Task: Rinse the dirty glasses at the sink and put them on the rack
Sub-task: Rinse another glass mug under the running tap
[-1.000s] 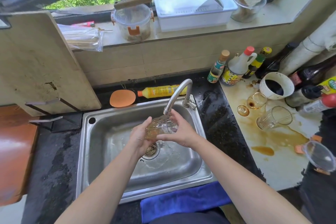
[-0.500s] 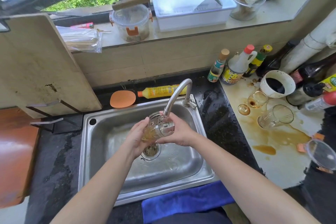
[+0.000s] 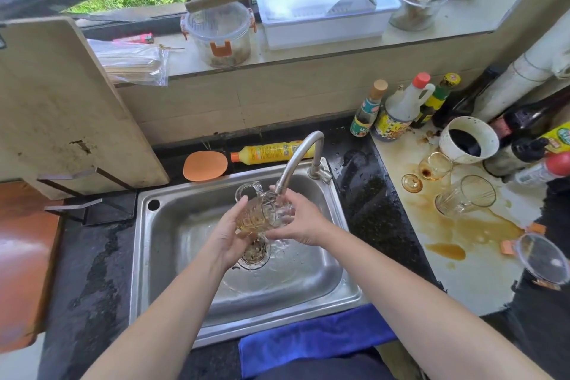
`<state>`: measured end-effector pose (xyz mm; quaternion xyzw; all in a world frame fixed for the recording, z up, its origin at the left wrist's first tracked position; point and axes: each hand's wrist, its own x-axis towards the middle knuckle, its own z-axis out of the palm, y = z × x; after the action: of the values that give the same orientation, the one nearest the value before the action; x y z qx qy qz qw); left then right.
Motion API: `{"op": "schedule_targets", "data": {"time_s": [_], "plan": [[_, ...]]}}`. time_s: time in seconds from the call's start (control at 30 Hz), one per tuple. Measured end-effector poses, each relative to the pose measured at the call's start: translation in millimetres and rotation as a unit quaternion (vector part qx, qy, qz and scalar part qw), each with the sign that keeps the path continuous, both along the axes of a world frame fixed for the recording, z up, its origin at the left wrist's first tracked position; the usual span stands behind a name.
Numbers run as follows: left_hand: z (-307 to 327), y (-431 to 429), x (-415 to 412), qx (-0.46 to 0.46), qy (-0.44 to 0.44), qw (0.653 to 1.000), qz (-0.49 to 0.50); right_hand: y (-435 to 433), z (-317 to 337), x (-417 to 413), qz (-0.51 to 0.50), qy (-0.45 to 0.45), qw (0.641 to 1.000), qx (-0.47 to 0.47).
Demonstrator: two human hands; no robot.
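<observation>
The cut-glass mug (image 3: 262, 214) is directly under the mouth of the faucet (image 3: 300, 154), tilted on its side over the sink (image 3: 154, 256). The left hand (image 3: 226, 236) cups its patterned body from below with curled fingers, and the right hand (image 3: 303, 220) grips the rim end. The mug looks thick, rigid and rather heavy, but it is breakable, and wet glass is slippery. I judge that the handle, just left of the faucet, is the safest hold. A dirty tumbler (image 3: 465, 194) lies well right of the faucet.
</observation>
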<state>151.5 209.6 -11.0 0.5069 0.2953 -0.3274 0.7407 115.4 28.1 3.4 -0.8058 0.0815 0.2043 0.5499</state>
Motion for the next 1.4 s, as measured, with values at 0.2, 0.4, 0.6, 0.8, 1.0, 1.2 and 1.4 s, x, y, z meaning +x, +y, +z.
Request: {"op": "schedule_targets", "data": {"time_s": [0.2,0.4,0.6,0.8,1.0,1.2,1.4], "plan": [[-2,0,-2,-0.046,-0.015,0.997,0.053,5,8,5,-0.008,0.023,1.0,0.0],[5,-2,8,-0.032,0.025,0.995,0.093,5,6,1,-0.013,-0.001,0.999,-0.048],[9,-1,9,-0.018,-0.023,0.998,0.053,9,-1,-3,-0.033,0.001,0.999,-0.018],[10,-3,4,-0.07,-0.049,0.994,0.065,12,14,2,-0.072,0.049,0.994,0.071],[18,1,12,0.002,-0.017,1.0,-0.005,5,10,1,-0.026,-0.016,0.999,0.026],[15,2,19,0.035,-0.018,0.999,0.0,11,7,0,-0.078,0.056,0.982,0.16],[3,-2,9,-0.006,-0.024,1.0,0.014,20,1,0,-0.171,0.091,0.972,0.131]]}}
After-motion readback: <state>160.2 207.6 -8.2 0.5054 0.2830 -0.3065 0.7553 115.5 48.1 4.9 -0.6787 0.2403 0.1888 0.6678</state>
